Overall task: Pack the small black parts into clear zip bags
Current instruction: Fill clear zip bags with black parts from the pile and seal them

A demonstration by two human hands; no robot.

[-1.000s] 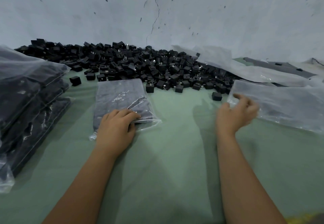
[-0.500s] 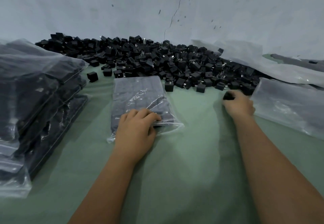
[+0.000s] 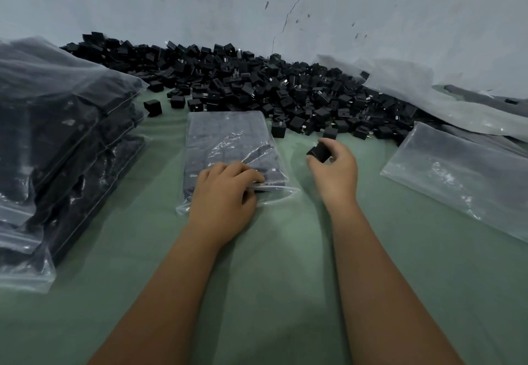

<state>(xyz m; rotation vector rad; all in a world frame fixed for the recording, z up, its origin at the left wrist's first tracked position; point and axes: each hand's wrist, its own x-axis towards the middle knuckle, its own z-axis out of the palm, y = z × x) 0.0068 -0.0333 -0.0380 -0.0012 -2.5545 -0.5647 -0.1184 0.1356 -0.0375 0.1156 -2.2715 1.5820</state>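
At the far left of the green bench [image 3: 285,293] a stack of filled bags [image 3: 63,142] lies flat, one on another, out of the working area, which I judge is where finished packs are set aside; behind it and running right along the wall [image 3: 257,2] sits the heap of small black parts [image 3: 257,90], loose and close enough to be reached from the middle; in front of the heap lies the bag being filled [image 3: 228,147], flat, its mouth turned toward the person, already holding rows of parts; the left hand [image 3: 225,196] rests on its near end, fingers curled over the plastic at the mouth, a grip that seems meant to pin the bag and keep the opening lifted, though how wide the mouth gapes I cannot tell; just right of it the right hand [image 3: 334,170] hovers above the bench, thumb and fingertips pinching one black part [image 3: 318,151], held clear of the surface and near the bag's mouth, so the step in hand looks like feeding this piece in; further right an empty clear bag [image 3: 457,173] lies flat, probably waiting its turn, with more pale plastic sheeting [image 3: 400,84] bunched against the wall behind it; the bag looks nearly full, so sliding the part in beside the others may need care to keep the rows from shifting.
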